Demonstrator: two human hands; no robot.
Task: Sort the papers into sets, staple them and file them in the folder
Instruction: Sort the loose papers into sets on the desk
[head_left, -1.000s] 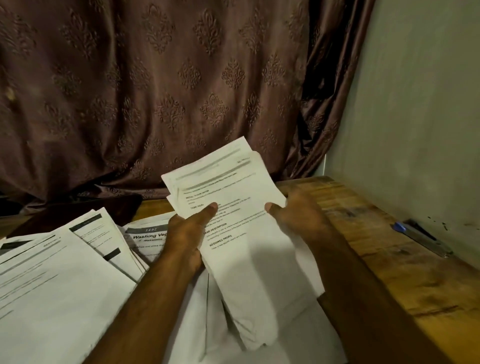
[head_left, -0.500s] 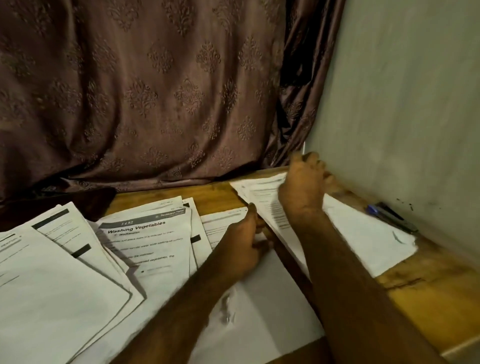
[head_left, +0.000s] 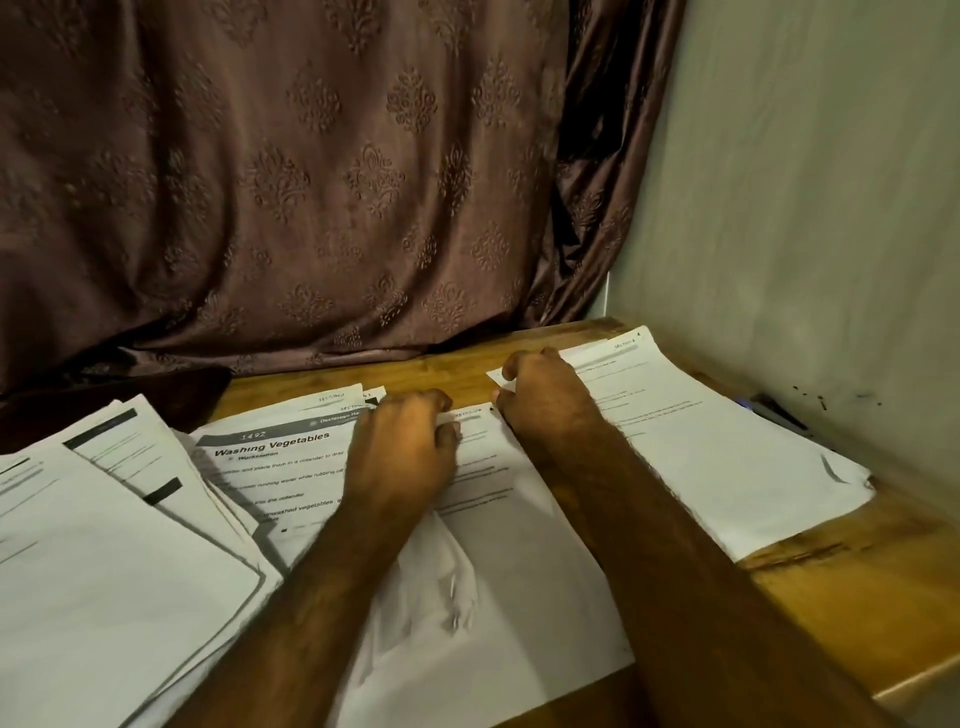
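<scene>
left hand pinches middle sheet | right hand pinches stack beside it | risk: sets mix

Left stack of papers: cut off by left and bottom edges | body text on middle sheet: too blurred to read | stapler: mostly hidden behind right-hand set | fingertips of left hand: curled under, unseen

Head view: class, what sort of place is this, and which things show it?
Probably a room in a home, not an office: a wooden table pushed into a corner, a patterned brown curtain behind it, a plain wall beside it, and papers spread across it.
</scene>
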